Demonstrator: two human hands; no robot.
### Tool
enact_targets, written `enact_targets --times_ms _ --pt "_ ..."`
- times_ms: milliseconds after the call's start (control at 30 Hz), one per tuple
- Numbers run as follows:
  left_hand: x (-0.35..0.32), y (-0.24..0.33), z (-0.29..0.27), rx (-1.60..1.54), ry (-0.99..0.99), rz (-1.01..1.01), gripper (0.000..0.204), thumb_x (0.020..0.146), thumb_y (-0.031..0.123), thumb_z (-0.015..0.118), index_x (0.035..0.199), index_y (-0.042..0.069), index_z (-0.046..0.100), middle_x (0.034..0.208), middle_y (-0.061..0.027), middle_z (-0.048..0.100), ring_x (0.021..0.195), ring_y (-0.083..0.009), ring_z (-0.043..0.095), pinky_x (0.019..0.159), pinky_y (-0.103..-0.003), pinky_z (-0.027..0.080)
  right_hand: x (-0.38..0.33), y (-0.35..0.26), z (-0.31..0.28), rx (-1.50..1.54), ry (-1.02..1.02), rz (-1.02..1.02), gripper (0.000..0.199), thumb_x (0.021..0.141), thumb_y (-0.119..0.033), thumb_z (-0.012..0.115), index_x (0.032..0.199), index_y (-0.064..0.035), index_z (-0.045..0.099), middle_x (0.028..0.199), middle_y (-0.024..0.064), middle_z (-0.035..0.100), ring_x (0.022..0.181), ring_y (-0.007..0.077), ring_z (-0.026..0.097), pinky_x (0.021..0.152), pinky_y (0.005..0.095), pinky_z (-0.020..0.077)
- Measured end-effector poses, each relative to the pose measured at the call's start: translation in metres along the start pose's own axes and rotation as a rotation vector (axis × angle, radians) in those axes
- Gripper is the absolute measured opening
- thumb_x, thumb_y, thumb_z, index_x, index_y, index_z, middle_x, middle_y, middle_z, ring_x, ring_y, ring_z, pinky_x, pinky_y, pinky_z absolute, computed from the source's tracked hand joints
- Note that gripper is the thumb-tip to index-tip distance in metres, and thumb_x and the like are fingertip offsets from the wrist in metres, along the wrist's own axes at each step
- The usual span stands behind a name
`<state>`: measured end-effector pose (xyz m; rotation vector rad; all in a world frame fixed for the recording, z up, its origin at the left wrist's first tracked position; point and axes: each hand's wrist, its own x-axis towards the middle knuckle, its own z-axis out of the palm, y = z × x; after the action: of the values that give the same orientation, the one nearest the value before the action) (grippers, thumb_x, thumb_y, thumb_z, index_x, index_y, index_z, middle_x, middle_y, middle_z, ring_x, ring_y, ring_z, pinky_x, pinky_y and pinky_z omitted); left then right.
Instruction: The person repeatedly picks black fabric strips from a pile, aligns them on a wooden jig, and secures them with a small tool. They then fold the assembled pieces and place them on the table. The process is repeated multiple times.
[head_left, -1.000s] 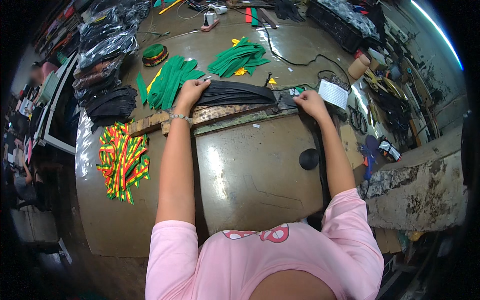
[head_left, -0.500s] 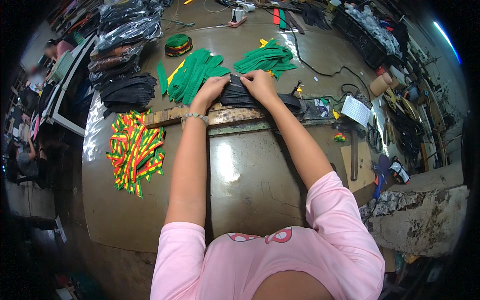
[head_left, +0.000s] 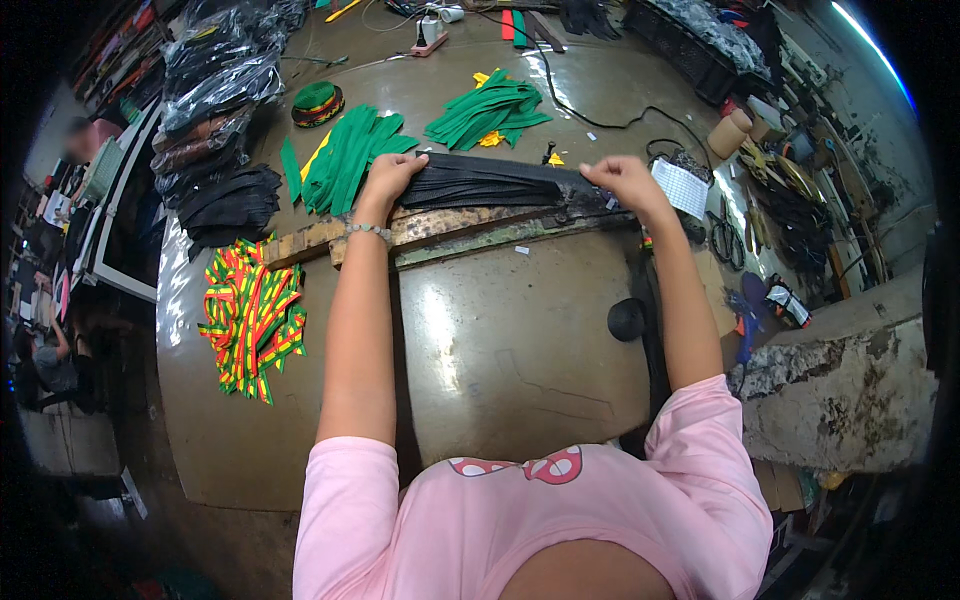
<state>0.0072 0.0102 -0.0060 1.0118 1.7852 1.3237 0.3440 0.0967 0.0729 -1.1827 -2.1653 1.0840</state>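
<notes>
The left hand pinches the left end of the black strips, which lie along the far side of the wooden bar; the right hand is at their other end, fingertips drawn together, though whether they grip a strip I cannot tell. An uneven pull or loosened left pinch could fan the layers out of line.

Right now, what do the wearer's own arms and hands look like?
Loose pink short sleeves, forearms bare. Left hand ungloved, with a pale beaded bracelet at its wrist. Right hand also ungloved, no bracelet visible.
</notes>
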Motion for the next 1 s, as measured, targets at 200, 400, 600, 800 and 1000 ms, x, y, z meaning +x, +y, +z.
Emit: enact_targets --times_ms 200,400,600,800,1000 --pt "-0.003 0.002 0.001 -0.042 -0.015 0.001 0.027 0.078 0.023 0.066 0.073 -0.004 0.065 0.068 -0.0028 0.061 0.059 -0.0089 0.051 0.056 -0.025 0.041 -0.018 0.044 0.018 0.163 -0.009 0.246 0.032 0.079 -0.035 0.066 0.071 -0.0046 0.063 0.061 -0.0053 0.046 0.055 0.0063 0.038 0.048 0.0244 0.0295" --pt "0.0 0.0 -0.001 0.062 -0.038 -0.006 0.023 0.08 0.021 0.065 0.077 -0.002 0.065 0.071 -0.0022 0.061 0.06 -0.008 0.052 0.058 -0.022 0.042 -0.012 0.042 0.005 -0.213 0.013 0.117 0.032 0.077 -0.034 0.066 0.074 -0.0015 0.063 0.063 0.005 0.057 0.056 0.0165 0.052 0.052 0.0311 0.0394" --pt "-0.002 0.002 -0.004 -0.02 -0.134 0.03 0.023 0.081 0.02 0.062 0.087 -0.003 0.063 0.08 -0.0024 0.061 0.069 -0.0078 0.053 0.064 -0.021 0.043 -0.002 -0.03 0.009 -0.294 0.259 -0.126 0.028 0.075 -0.03 0.065 0.08 -0.0022 0.067 0.075 0.0184 0.063 0.069 0.0286 0.062 0.063 0.0359 0.0469" --pt "-0.016 0.008 -0.015 -0.03 -0.24 0.064 0.028 0.076 0.012 0.059 0.097 -0.006 0.06 0.085 -0.0075 0.062 0.075 -0.0115 0.056 0.069 -0.023 0.045 0.06 -0.083 0.126 -0.054 0.205 -0.396 0.025 0.077 -0.028 0.066 0.088 -0.0054 0.068 0.075 0.0106 0.066 0.065 0.0175 0.062 0.063 0.0286 0.047" --pt "-0.023 0.02 -0.013 -0.193 -0.14 -0.04 0.026 0.083 0.022 0.06 0.091 -0.002 0.061 0.084 -0.0011 0.058 0.072 -0.0064 0.048 0.062 -0.021 0.04 0.081 -0.06 0.167 -0.149 0.17 -0.186 0.02 0.073 -0.027 0.066 0.086 -0.0122 0.07 0.08 0.0155 0.065 0.075 0.0312 0.063 0.07 0.0382 0.049"
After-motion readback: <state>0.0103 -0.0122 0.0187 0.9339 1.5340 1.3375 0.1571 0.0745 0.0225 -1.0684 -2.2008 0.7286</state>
